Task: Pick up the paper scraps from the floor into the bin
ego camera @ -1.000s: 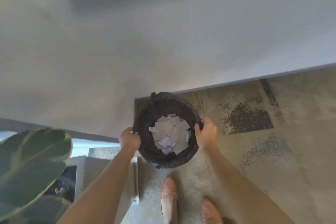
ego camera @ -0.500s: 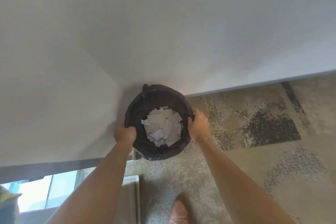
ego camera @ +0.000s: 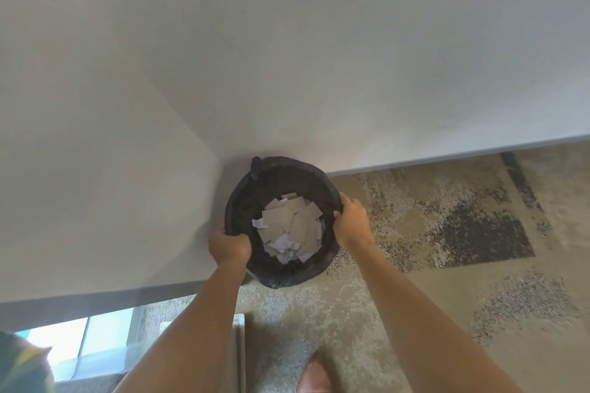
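A round bin (ego camera: 274, 179) lined with a black bag sits in the corner where two white walls meet. Several white and grey paper scraps (ego camera: 292, 226) lie heaped inside it. My left hand (ego camera: 228, 244) grips the bin's near-left rim. My right hand (ego camera: 351, 222) holds the right rim, fingers curled over the edge. No loose scraps show on the carpet around the bin.
A patterned beige and dark carpet (ego camera: 463, 233) covers the floor to the right. White walls (ego camera: 287, 57) close in behind and to the left of the bin. My foot (ego camera: 314, 375) shows at the bottom edge. A bright window strip (ego camera: 79, 338) and a leaf (ego camera: 22, 364) lie bottom left.
Both hands have carried the bin forward and left into the wall corner. The large plant leaf has slid almost out of view, and my feet have dropped toward the bottom edge.
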